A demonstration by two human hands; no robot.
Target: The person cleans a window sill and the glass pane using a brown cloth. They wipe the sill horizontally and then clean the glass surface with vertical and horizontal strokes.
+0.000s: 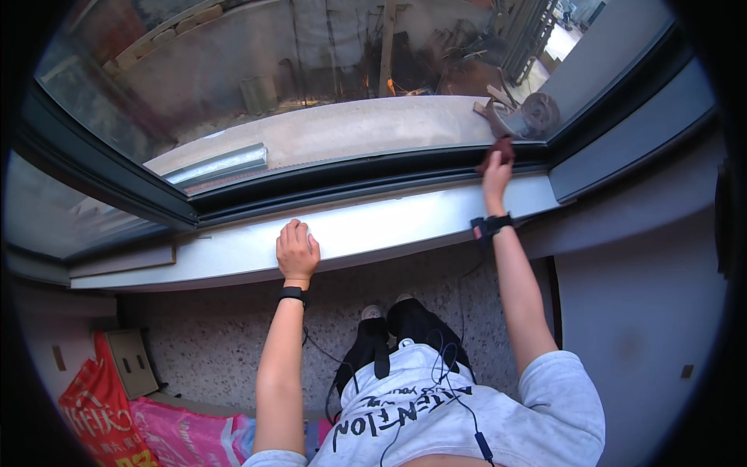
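My right hand (496, 180) is closed on a dark red cloth (496, 154), which presses on the dark window frame (366, 173) near its right corner. My left hand (296, 249) rests on the white windowsill (405, 221), left of the middle. Its fingers are curled together, and a small pale patch shows beside the thumb; whether that is a held thing or the sill, I cannot tell. Above the frame stands the window glass (327, 70).
Beyond the glass lie an outer ledge (373, 124), a metal strip (222, 163) and a coiled roll (539, 113). Red (101, 405) and pink bags (183, 432) lie at lower left, near a beige box (131, 362). A thin cable (467, 405) hangs over my shirt.
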